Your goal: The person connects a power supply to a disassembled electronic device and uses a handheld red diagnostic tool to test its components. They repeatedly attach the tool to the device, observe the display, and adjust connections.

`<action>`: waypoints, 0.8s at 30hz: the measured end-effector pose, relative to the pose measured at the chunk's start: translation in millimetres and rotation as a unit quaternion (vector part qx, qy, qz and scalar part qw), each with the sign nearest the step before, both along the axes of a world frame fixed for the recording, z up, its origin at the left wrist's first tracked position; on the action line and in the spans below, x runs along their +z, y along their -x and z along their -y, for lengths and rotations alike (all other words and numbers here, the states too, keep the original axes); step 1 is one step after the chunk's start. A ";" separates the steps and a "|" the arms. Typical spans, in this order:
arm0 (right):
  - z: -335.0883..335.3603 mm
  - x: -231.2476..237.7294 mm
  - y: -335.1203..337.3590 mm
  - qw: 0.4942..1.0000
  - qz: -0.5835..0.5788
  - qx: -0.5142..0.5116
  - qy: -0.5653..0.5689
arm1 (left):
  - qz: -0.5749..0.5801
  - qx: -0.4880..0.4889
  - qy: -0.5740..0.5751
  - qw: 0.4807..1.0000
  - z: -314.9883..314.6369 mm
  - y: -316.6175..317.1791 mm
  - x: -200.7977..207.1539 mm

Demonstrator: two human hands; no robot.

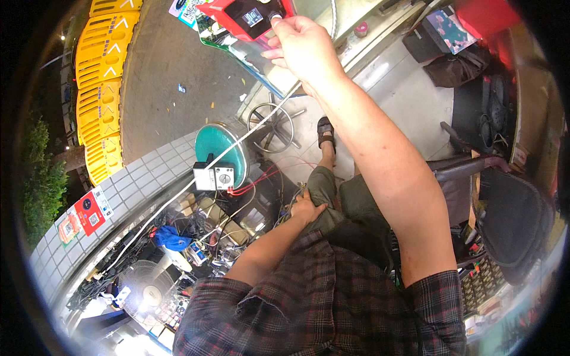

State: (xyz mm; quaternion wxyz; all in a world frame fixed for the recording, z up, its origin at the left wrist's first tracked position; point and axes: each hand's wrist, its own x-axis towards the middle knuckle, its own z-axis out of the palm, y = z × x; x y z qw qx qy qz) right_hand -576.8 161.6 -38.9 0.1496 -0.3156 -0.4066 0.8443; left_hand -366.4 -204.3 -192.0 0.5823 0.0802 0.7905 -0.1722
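Observation:
At the far edge, my right hand [301, 47] reaches up to a red-cased device [242, 18] with a dark front and a small lit screen [252, 16]. My thumb and fingertips close on its round knob [275, 16], while the other fingers curl below. My left hand [307, 207] lies on my trouser leg [322, 188] near the knee, thumb stretched out and holding nothing; some of its fingertips are hard to see. Left of it, a white-and-black multimeter [215, 178] with a dial leans by a round green stool seat [221, 155], red leads running from it.
A white cable [255, 127] crosses the view diagonally. Tangled wires and parts surround a fan [149, 291] at lower left. A metal stool base [270, 127] stands on the tiled floor. A dark chair [510, 216] is at right. Yellow barriers [98, 95] line the road outside.

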 end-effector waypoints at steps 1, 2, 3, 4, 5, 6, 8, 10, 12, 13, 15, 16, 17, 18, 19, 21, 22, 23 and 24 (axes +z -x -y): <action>0.6 -0.7 -0.1 1.000 0.000 -0.003 -0.001 | 0.004 0.001 -0.001 1.000 -0.2 0.3 -1.0; 1.0 -1.4 -0.2 1.000 0.002 -0.004 -0.002 | 0.005 -0.002 0.003 1.000 -0.3 0.3 -2.2; 1.1 -1.9 0.1 1.000 0.004 -0.005 -0.004 | 0.000 -0.004 0.005 1.000 0.2 0.1 -3.0; 2.2 -2.1 0.3 1.000 0.005 -0.006 -0.004 | -0.011 -0.004 -0.005 1.000 1.6 -0.4 -3.2; 3.4 -2.0 0.5 1.000 0.002 -0.018 -0.002 | -0.026 -0.003 -0.015 1.000 3.2 -1.1 -3.5; 4.3 -1.6 1.6 0.999 0.001 -0.032 -0.001 | -0.032 -0.001 -0.017 0.999 5.1 -1.9 -3.9; 4.6 -0.7 3.5 0.999 -0.003 -0.046 -0.009 | -0.035 -0.013 -0.020 0.999 7.8 -1.5 -6.4; 4.8 0.4 3.7 0.999 0.006 -0.045 -0.013 | -0.033 -0.020 -0.016 0.999 10.5 -1.6 -8.4; 4.1 0.8 3.2 0.999 0.007 -0.044 -0.017 | -0.035 -0.022 -0.015 0.999 12.5 -1.8 -10.2; 4.3 0.7 2.5 0.999 0.011 -0.041 -0.015 | -0.037 -0.029 -0.020 0.999 13.7 -2.2 -10.5; 3.4 0.0 1.9 0.999 0.016 -0.018 -0.023 | -0.041 -0.037 -0.023 0.998 15.1 -2.0 -11.5; 3.8 -0.4 1.7 0.999 0.018 -0.007 -0.027 | -0.039 -0.033 -0.023 0.998 16.0 -1.8 -11.6; 4.1 -0.7 1.8 0.999 0.015 -0.009 -0.030 | -0.037 -0.029 -0.022 0.999 16.8 -1.5 -11.4; 4.7 -0.9 1.7 0.999 0.012 -0.011 -0.033 | -0.037 -0.023 -0.021 0.999 17.5 -1.0 -11.3; 4.5 -1.0 2.2 0.999 0.019 -0.011 -0.031 | -0.029 -0.021 -0.023 0.999 17.6 0.2 -11.6; 3.4 -0.9 2.2 1.000 0.018 -0.011 -0.016 | -0.018 -0.010 -0.021 1.000 18.8 1.3 -10.1; 2.6 -0.6 2.5 1.000 0.018 -0.011 -0.002 | -0.019 -0.008 -0.028 0.999 18.7 2.1 -9.8; 2.0 -0.2 2.7 1.000 0.022 -0.006 -0.008 | -0.019 -0.004 -0.030 0.999 18.7 2.5 -9.2; 1.6 0.3 2.8 1.000 0.021 -0.001 -0.011 | -0.018 -0.001 -0.032 0.999 18.3 3.1 -9.0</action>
